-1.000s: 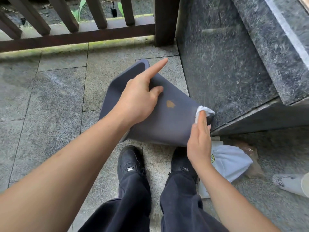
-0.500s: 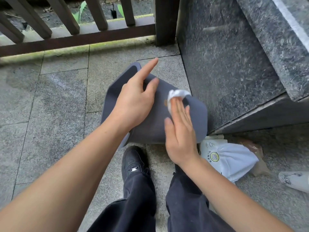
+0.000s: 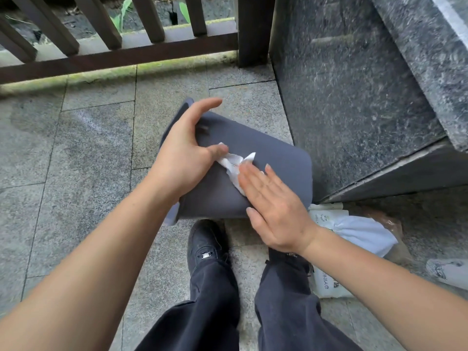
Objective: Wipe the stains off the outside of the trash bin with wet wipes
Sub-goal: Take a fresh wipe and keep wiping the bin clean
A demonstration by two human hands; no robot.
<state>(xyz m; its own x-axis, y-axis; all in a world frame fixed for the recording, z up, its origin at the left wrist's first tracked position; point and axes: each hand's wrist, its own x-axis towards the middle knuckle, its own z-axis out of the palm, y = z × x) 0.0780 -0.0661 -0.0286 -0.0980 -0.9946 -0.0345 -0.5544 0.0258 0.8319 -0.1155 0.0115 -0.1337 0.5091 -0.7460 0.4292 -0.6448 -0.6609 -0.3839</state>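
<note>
A dark grey trash bin (image 3: 278, 158) lies tilted on its side on the stone floor, its rim toward the far left. My left hand (image 3: 184, 153) grips its upper left edge, fingers curled over the rim. A crumpled white wet wipe (image 3: 234, 163) lies on the bin's upturned side. My right hand (image 3: 276, 211) presses flat on the wipe's lower right part, fingers straight. The orange-brown stain is not visible; the wipe and hands cover that spot.
A dark granite block (image 3: 354, 97) rises right beside the bin. A wooden railing (image 3: 121, 54) runs across the far side. A white wet wipe pack (image 3: 354, 229) and a brown bag lie at the right, near my black shoes (image 3: 205, 244).
My right hand has slid the wipe leftward across the bin's side, from its right end over the orange stain to next to my left thumb. My left forefinger has curled down.
</note>
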